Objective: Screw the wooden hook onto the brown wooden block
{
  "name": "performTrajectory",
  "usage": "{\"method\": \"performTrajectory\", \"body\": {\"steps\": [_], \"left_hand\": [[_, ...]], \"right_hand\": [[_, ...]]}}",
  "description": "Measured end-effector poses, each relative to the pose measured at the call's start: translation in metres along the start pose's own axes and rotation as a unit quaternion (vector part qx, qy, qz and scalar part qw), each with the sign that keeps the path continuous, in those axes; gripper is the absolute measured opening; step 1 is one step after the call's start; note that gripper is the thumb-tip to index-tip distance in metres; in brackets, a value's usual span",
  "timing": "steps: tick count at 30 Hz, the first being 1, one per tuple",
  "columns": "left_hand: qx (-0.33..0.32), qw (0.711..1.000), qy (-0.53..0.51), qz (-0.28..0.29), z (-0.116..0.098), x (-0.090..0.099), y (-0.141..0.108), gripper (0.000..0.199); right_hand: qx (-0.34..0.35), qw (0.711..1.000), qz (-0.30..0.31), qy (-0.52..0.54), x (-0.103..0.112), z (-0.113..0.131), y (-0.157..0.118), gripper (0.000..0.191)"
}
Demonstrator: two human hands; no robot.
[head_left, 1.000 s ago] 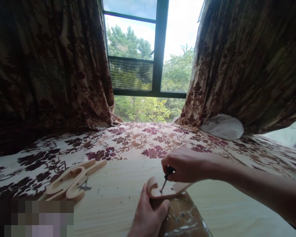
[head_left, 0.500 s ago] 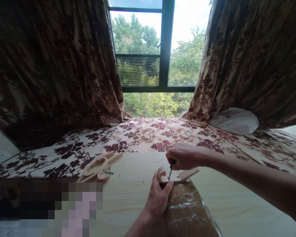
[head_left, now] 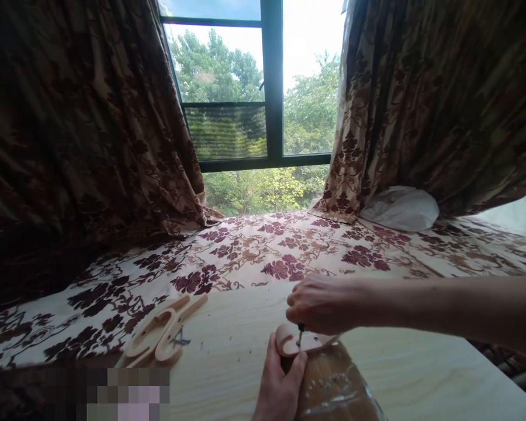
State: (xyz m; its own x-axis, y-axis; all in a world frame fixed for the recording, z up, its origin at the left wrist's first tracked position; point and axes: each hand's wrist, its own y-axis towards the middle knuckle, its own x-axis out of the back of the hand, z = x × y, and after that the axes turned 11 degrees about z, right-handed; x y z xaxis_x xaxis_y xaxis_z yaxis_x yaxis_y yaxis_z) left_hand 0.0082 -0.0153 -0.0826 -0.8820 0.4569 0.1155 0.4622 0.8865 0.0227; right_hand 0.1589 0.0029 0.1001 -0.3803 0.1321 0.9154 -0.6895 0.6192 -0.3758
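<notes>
My right hand point(head_left: 315, 301) is closed round the dark handle of a screwdriver point(head_left: 300, 334). Its metal shaft points down, with the tip at a hole in a curved pale wooden piece point(head_left: 309, 342). Thumb and fingers of my left hand point(head_left: 283, 374) grip the curled left end of that piece. The piece lies on a brown block wrapped in shiny tape point(head_left: 333, 383). Whether a screw sits under the tip is too small to tell.
Two more curved wooden pieces point(head_left: 151, 339) lie on the left of the pale board point(head_left: 219, 345), with screws point(head_left: 182, 339) on them. Behind are a floral cloth point(head_left: 245, 245), a white plastic bag point(head_left: 401, 209), curtains and a window.
The view has shifted, so the board and window appear further left. My right hand and forearm have turned, the forearm now nearly level, and the hand covers more of the handle.
</notes>
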Motion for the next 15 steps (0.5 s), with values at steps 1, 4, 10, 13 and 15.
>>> {"method": "performTrajectory", "body": {"steps": [1,4,10,13,15], "left_hand": [[0.005,1.000,0.000,-0.002,0.002,0.000,0.000,0.046],[0.013,1.000,-0.003,-0.008,0.004,0.000,0.000,0.049],[-0.014,0.998,-0.026,-0.051,-0.004,-0.008,-0.004,0.039],[-0.018,0.999,-0.028,-0.034,-0.007,-0.009,-0.006,0.036],[-0.013,0.999,-0.028,-0.029,-0.007,-0.008,-0.007,0.036]], "right_hand": [[-0.012,1.000,0.007,0.002,0.001,-0.001,0.002,0.015],[-0.054,0.998,0.027,0.010,0.003,-0.002,0.005,0.015],[-0.008,1.000,0.020,-0.002,0.007,0.002,0.000,0.017],[0.018,1.000,0.014,-0.005,0.007,0.004,0.000,0.019],[0.008,1.000,0.018,0.006,0.006,0.003,0.002,0.016]]}}
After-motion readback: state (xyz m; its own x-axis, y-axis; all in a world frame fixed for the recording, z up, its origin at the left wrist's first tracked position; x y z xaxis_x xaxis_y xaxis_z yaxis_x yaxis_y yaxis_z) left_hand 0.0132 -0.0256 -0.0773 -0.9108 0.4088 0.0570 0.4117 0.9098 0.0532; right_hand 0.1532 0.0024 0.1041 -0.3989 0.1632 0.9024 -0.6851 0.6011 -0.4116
